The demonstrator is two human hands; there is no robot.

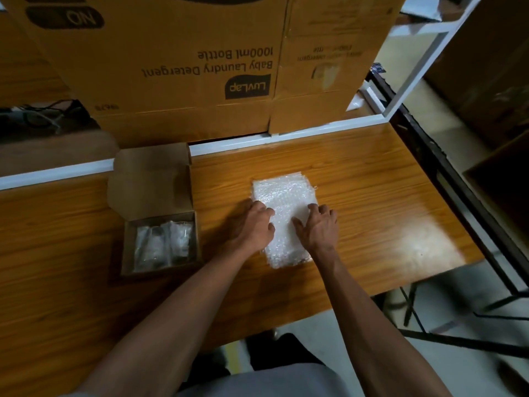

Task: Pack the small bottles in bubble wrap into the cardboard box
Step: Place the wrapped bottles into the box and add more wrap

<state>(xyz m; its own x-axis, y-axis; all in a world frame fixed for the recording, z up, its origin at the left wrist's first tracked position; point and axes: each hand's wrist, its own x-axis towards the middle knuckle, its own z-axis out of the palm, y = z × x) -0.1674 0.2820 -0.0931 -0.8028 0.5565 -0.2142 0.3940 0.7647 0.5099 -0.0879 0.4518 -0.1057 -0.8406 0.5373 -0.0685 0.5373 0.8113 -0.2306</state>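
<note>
A sheet of white bubble wrap (283, 196) lies flat on the wooden table (372, 202). My left hand (254, 224) rests on its left edge with the fingers curled onto the wrap. My right hand (319, 227) presses on its right side, fingers spread. Whether a bottle lies under the hands is hidden. To the left stands a small open cardboard box (128, 247) with its lid flap up. Inside it lie small bottles in bubble wrap (163, 245), side by side.
A large brown carton (186, 67) printed "Baby Laundry Detergent" stands behind the table's white back rail (286, 137). Dark cables (43, 116) lie at the far left. The table's right edge drops off to black metal legs (412, 305) and a pale floor.
</note>
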